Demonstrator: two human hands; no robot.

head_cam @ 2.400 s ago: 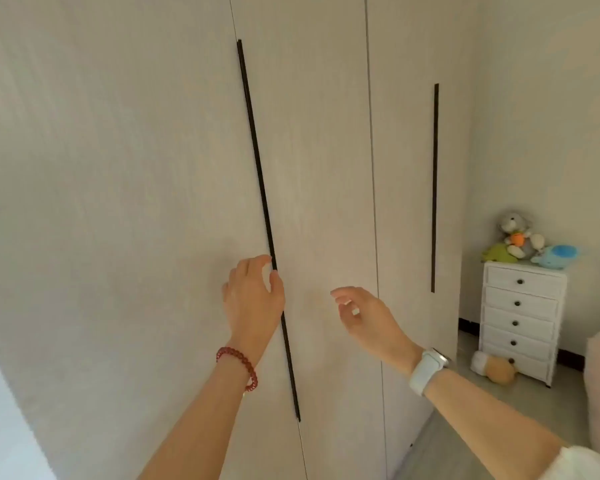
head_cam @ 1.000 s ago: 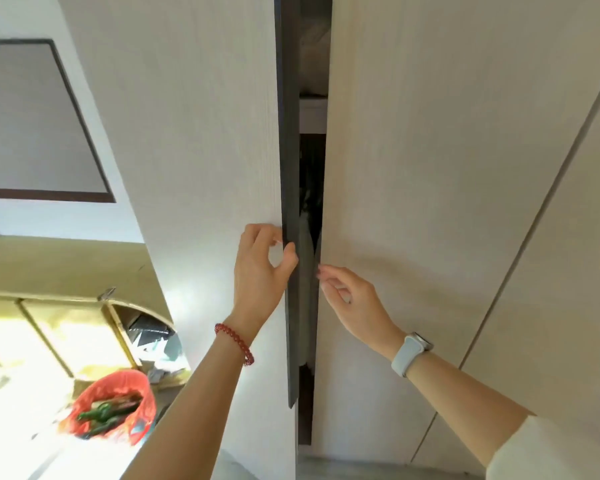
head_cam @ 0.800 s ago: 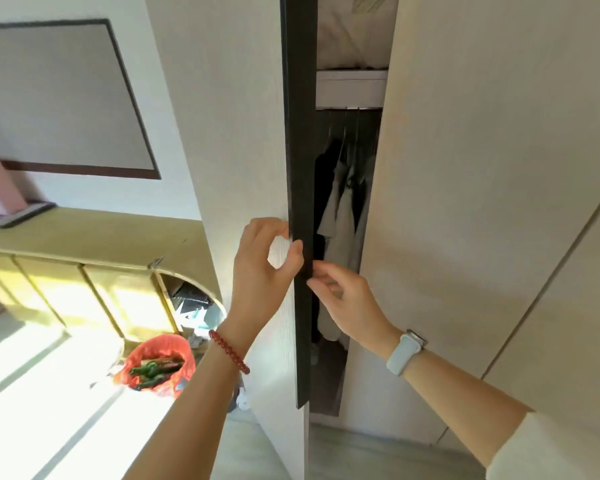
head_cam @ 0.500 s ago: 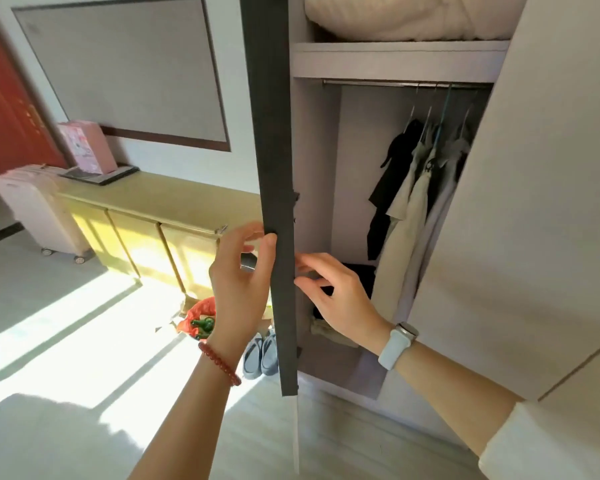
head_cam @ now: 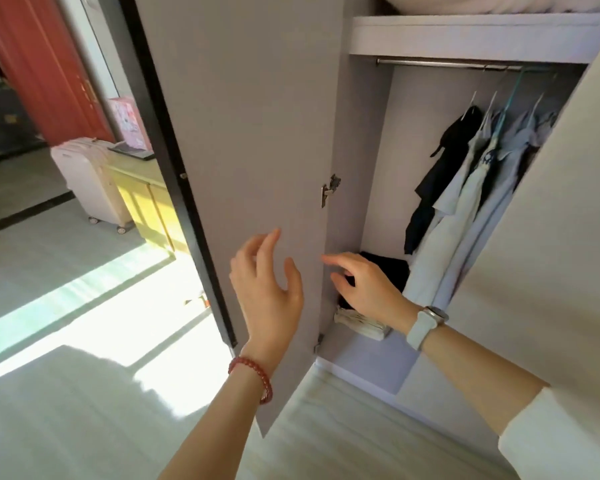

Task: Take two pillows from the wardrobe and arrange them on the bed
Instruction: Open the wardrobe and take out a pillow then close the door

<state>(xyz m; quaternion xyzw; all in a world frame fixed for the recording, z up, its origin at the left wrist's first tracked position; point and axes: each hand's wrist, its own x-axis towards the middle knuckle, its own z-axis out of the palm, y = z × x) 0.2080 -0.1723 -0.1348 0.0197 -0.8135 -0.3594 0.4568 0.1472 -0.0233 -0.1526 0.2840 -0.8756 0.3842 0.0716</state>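
The wardrobe's left door [head_cam: 257,133] stands swung wide open, its grey inner face toward me. My left hand [head_cam: 267,292], with a red bead bracelet, hovers in front of that inner face with fingers spread and holds nothing. My right hand [head_cam: 364,289], with a white watch on its wrist, reaches into the wardrobe opening with relaxed fingers, also empty. White bedding [head_cam: 499,3] lies on the top shelf [head_cam: 465,36], cut off by the frame's upper edge. I cannot tell whether it is a pillow.
Shirts and a dark garment [head_cam: 465,188] hang from the rail [head_cam: 444,63]. Folded dark and pale clothes [head_cam: 364,320] sit on the wardrobe floor. The right door [head_cam: 551,237] is ajar. A yellow cabinet [head_cam: 146,202], a pale suitcase [head_cam: 87,181] and a red door [head_cam: 45,67] lie left.
The left door has swung from closed to wide open. My left hand has let go of its dark edge, and both hands now hover free in front of the opening.
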